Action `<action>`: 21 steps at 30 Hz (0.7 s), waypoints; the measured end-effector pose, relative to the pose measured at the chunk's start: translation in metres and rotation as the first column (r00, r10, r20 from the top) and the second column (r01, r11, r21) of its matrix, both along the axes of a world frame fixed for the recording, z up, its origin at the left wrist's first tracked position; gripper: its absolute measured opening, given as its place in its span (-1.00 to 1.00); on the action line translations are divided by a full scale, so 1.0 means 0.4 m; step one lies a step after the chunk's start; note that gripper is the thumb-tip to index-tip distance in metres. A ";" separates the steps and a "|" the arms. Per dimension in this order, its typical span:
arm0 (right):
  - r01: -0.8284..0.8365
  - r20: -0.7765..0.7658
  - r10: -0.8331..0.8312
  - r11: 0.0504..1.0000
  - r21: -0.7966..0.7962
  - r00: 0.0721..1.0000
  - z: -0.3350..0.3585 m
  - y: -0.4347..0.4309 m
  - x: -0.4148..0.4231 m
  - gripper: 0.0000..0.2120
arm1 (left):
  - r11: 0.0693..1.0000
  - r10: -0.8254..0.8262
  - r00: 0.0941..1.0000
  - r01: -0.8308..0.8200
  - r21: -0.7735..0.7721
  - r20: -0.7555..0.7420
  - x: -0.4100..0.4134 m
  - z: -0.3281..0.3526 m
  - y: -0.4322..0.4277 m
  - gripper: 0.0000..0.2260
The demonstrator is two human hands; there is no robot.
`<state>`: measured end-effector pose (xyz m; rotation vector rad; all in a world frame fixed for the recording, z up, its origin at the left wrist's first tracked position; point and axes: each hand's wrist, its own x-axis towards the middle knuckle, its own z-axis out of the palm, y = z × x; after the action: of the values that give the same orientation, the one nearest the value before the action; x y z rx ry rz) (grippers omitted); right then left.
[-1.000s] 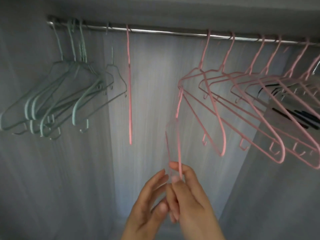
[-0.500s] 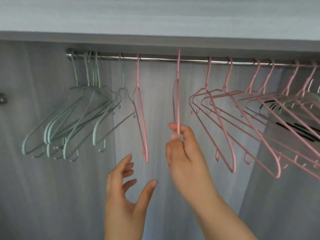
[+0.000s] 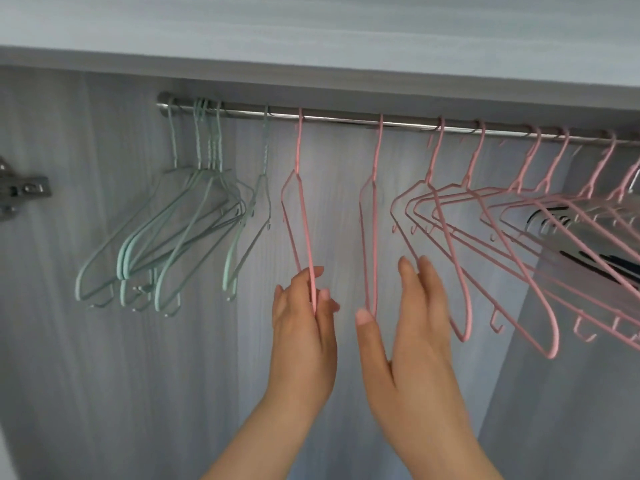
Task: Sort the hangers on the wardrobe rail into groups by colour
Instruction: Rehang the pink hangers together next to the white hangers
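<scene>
Eyes up on the rail [image 3: 346, 118]. You've got the green hangers [image 3: 211, 157] bunched at its left end, with one more green hanger [image 3: 265, 150] hanging just to their right. Then come two pink ones on their own, each turned nearly edge-on to you. Your left hand [image 3: 304, 327] has the left pink hanger [image 3: 299, 147] by its lower end, with the wire pinched between curled fingers [image 3: 316, 271] and the hook sitting over the rail. Your right hand [image 3: 415, 341] is up beside the middle pink hanger [image 3: 378, 147], fingers straight and thumb [image 3: 363, 317] spread. The bottom loop of that hanger drops into the gap between thumb and fingers, and whether skin meets wire there you can't tell from here. It is hooked on the rail too, well apart from the left one. Off to your right, the main pink group [image 3: 476, 150] fans out along the rail, its wires crossing and overlapping. Something dark [image 3: 547, 216] sits behind it, too blurred to name. On the left wall there's a metal hinge [image 3: 24, 195].
</scene>
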<state>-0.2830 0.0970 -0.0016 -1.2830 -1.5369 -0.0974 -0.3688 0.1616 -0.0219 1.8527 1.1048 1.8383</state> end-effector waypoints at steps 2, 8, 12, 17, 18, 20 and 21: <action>-0.034 0.003 0.034 0.988 0.153 0.999 -0.011 -0.027 -0.011 -0.49 | 1.000 -0.026 0.998 0.027 -0.013 0.053 -0.009 0.012 -0.001 -0.69; -0.123 -0.094 0.139 0.980 0.155 0.986 -0.058 -0.041 -0.016 -0.62 | 0.995 0.035 0.997 -0.041 0.087 0.065 0.002 0.086 0.025 -0.76; -0.115 -0.105 0.128 0.986 0.117 0.986 -0.098 -0.047 -0.009 -0.66 | 0.991 0.039 0.997 -0.046 0.123 0.060 0.040 0.111 0.022 -0.81; -0.098 -0.088 0.105 0.992 0.086 0.991 -0.136 -0.064 0.023 -0.69 | 0.981 0.040 0.980 -0.076 0.180 0.196 0.036 0.116 0.034 -0.78; -0.097 -0.085 0.104 0.992 0.075 0.991 -0.143 -0.067 0.030 -0.68 | 0.982 0.015 0.972 -0.059 0.179 0.235 0.033 0.110 0.038 -0.78; -0.097 -0.074 0.101 0.994 0.058 0.992 -0.152 -0.067 0.043 -0.65 | 0.982 -0.035 0.961 -0.017 0.186 0.274 0.033 0.089 0.038 -0.79; -0.096 -0.071 0.099 0.994 0.050 0.993 -0.154 -0.066 0.047 -0.65 | 0.982 -0.046 0.961 -0.007 0.190 0.272 0.035 0.075 0.036 -0.80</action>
<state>-0.2641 0.0707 -0.0632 -1.1607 -1.5236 -0.0229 -0.3548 0.1758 0.0081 1.6271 0.8368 2.1749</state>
